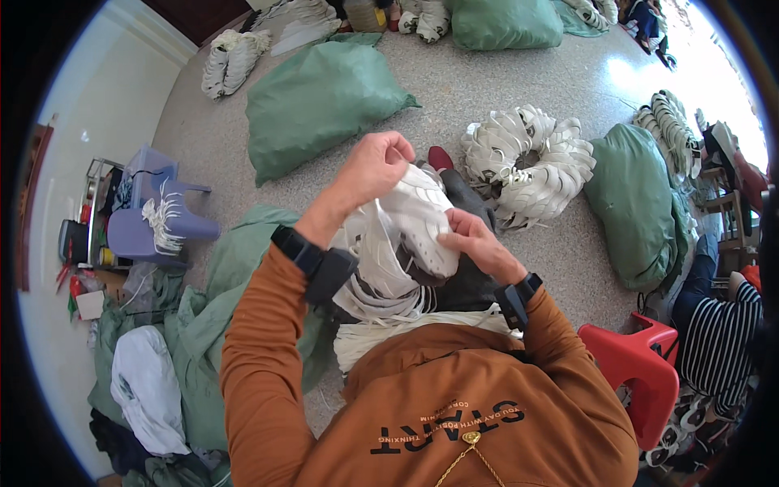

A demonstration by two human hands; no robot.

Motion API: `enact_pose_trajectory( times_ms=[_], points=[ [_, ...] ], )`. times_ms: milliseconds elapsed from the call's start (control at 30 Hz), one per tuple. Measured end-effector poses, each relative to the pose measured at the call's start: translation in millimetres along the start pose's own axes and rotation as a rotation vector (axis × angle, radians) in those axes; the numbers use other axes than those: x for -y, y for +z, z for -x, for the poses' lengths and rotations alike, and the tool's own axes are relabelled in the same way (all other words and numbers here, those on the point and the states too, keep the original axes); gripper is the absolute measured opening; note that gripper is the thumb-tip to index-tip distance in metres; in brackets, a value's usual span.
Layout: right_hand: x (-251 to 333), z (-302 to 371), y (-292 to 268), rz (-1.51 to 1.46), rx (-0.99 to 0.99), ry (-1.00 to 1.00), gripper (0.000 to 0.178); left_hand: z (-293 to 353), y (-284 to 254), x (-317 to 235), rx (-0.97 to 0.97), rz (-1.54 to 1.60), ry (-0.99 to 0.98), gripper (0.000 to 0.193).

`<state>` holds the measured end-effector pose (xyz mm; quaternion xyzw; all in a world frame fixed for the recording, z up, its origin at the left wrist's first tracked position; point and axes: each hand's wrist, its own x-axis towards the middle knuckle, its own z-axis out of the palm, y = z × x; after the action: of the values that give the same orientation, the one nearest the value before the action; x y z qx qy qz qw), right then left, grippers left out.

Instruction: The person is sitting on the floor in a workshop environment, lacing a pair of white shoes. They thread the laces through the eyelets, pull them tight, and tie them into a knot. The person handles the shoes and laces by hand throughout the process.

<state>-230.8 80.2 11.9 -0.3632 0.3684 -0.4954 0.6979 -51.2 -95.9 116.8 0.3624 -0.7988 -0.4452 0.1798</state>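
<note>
A white shoe upper (415, 213) is stretched between my two hands above my lap. My left hand (375, 166) is closed on its far end, fingers curled inward. On its right edge, my right hand (480, 242) pinches the upper between thumb and fingers, near a row of small holes. Loose white pieces, apparently more uppers (375, 276), lie under and beside it on my left leg. Across my waist rests a bundle of white laces (361, 339). Both my wrists carry black strapped devices.
A ring of white shoe uppers (531, 166) lies on the floor ahead. Green sacks (316, 105) stand ahead and at right (637, 207). A purple chair (150, 231) with white laces is at left, a red stool (637, 365) at right. Another person in stripes (722, 349) sits at far right.
</note>
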Motion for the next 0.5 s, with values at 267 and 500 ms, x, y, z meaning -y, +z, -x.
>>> enact_pose_trajectory(
  times_ms=[267,500],
  points=[
    [-19.5,12.2,-28.3,-0.201,-0.167,0.116,0.033,23.4,17.3,101.2,0.209,-0.501,-0.219,0.011],
    [-18.7,-36.3,-39.0,0.173,-0.353,-0.076,0.014,81.0,56.2,28.6,0.230,-0.865,0.381,0.025]
  ],
)
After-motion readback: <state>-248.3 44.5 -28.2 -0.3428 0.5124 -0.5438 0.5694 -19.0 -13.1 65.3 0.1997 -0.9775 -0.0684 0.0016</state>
